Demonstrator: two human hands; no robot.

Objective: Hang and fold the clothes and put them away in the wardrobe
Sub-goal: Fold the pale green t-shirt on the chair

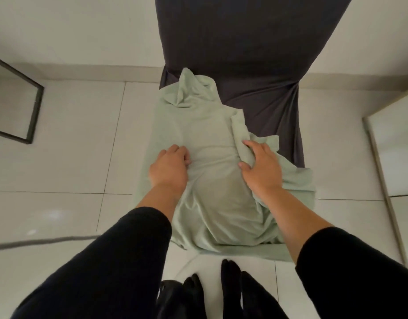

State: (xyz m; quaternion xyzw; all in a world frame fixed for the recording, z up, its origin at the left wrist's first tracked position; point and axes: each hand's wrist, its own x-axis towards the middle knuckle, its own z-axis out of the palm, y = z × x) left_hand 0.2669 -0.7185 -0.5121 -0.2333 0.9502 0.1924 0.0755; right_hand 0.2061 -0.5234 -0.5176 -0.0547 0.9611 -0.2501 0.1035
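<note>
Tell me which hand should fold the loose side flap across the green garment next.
Probably the right hand: it already pinches the bunched flap on that side of the green garment. The left hand rests curled on the opposite side, well placed to steady the cloth.

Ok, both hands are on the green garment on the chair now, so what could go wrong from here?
The green garment overhangs the chair seat toward the floor; a tug could slide it off. The right hand grips only a bunched fold, so the fold may come out uneven. The left hand, fingers curled on the cloth, may drag in wrinkles.
</note>
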